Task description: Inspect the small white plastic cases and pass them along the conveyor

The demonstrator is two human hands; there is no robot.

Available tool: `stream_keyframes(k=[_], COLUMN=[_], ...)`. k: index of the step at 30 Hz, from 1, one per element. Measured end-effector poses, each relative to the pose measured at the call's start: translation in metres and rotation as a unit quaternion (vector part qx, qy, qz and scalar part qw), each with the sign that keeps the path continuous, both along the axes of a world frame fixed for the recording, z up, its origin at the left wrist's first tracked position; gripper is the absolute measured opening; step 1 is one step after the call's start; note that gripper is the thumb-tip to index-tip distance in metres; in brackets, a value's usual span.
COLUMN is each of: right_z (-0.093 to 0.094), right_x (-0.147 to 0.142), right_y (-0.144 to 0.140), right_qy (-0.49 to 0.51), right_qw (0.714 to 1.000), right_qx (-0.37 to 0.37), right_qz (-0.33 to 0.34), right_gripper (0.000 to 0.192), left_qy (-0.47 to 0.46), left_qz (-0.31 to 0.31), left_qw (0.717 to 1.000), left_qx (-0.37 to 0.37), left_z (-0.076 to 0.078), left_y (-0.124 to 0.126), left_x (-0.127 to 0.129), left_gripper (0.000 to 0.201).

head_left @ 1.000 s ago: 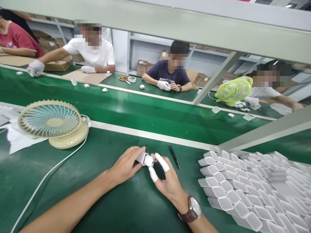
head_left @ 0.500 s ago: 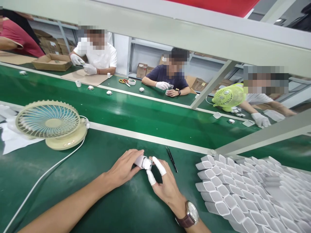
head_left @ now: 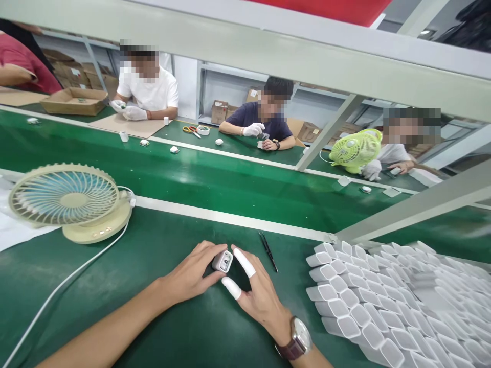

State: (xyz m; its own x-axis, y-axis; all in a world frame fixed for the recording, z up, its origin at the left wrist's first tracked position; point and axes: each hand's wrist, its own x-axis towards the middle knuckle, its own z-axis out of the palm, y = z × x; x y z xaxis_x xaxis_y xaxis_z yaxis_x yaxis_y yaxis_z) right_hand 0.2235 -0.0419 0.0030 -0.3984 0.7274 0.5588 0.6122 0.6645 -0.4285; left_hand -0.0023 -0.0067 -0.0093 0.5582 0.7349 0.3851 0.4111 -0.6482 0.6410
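A small white plastic housing (head_left: 221, 262) lies on its side between thumb and fingers of my left hand (head_left: 195, 270). Its open end faces right, and part of an insert shows inside the rim. My right hand (head_left: 256, 289) is open beside that end, thumb and index finger apart and covered by white finger cots. The index tip comes very close to the rim; whether it touches I cannot tell. Black tweezers (head_left: 268, 250) lie on the green table just beyond my right hand.
Many rows of white housings (head_left: 360, 312) are stacked at the right. A beige fan (head_left: 72, 199) with a white cable stands at the left. Beyond a pale rail (head_left: 230, 220) runs a green conveyor (head_left: 215, 179) with small white parts; co-workers sit across it. A slanted post (head_left: 414, 209) rises at right.
The white insert has gone from sticking out of the housing to sitting inside it. My right fingers have come off it and spread slightly. The view has shifted a little.
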Motion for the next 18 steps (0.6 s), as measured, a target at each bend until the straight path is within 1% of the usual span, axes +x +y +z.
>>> stream_keyframes(k=[2,4,10,13,16,18], right_z=[-0.0008,-0.0024,-0.0090,-0.0101,-0.0097,-0.0087], right_x=[0.0005,0.0008,0.0011,0.0015,0.0016,0.0011], right_y=[-0.0001,0.0001,0.0029,0.0042,0.0042,0.0038], right_qy=[0.002,0.003,0.015,0.022,0.024,0.021], right_qw=[1.000,1.000,1.000,1.000,1.000,1.000], right_qx=[-0.004,-0.004,0.001,-0.005,-0.003,-0.004], right_qz=[-0.002,-0.004,-0.007,-0.006,-0.009,-0.013], right_gripper=[0.073,0.072,0.062,0.058,0.057,0.055], left_qy=[-0.002,-0.007,-0.003,0.006,-0.022,-0.064], left_qz=[-0.015,-0.019,-0.034,-0.048,-0.048,-0.026], left_qw=[1.000,1.000,0.999,0.998,0.998,0.998], left_qx=[-0.018,-0.021,0.023,0.029,0.028,0.012], left_z=[0.0020,0.0024,-0.0034,-0.0047,-0.0044,-0.0041], left_y=[-0.0009,-0.0013,0.0027,0.0052,0.0053,0.0049], left_x=[-0.0007,-0.0006,0.0007,0.0009,0.0020,0.0032], left_gripper=[0.056,0.052,0.029,0.026,0.023,0.020])
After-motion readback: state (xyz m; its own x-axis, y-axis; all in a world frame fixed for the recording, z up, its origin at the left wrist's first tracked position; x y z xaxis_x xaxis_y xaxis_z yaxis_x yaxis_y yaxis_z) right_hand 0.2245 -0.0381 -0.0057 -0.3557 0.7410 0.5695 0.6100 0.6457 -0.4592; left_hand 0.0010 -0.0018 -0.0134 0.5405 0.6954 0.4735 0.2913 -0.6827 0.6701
